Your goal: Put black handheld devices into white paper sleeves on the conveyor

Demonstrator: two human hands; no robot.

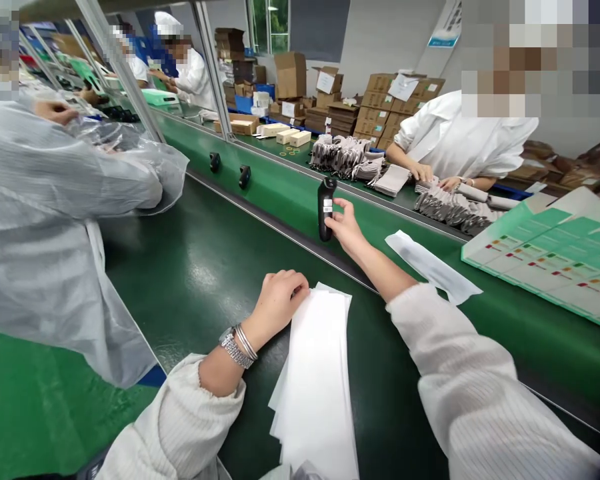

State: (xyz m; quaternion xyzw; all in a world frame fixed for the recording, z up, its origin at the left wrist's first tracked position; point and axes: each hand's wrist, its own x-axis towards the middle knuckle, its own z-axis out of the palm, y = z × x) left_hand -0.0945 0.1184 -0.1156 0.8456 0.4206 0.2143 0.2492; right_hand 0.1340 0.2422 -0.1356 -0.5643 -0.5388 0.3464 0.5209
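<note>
My right hand (349, 229) reaches over the green belt, its thumb and fingers closed on a black handheld device (325, 230). The device is upright, with a curved head on top and small white labels on its side. My left hand (279, 299) has its fingers curled at the top edge of a stack of flat white sleeves (323, 373), seemingly pinching the top corner. The sleeves lie fanned out on the dark green worktop, pointing towards me. One loose white sleeve (430, 263) lies on the belt to the right of my right hand.
Two dark devices (245, 177) sit farther left on the belt (280, 200). Green and white cartons (545, 257) stand at right. Across the belt, a co-worker (460, 140) handles grey pouches (345, 155). Another person in a white coat (45, 200) stands close at left.
</note>
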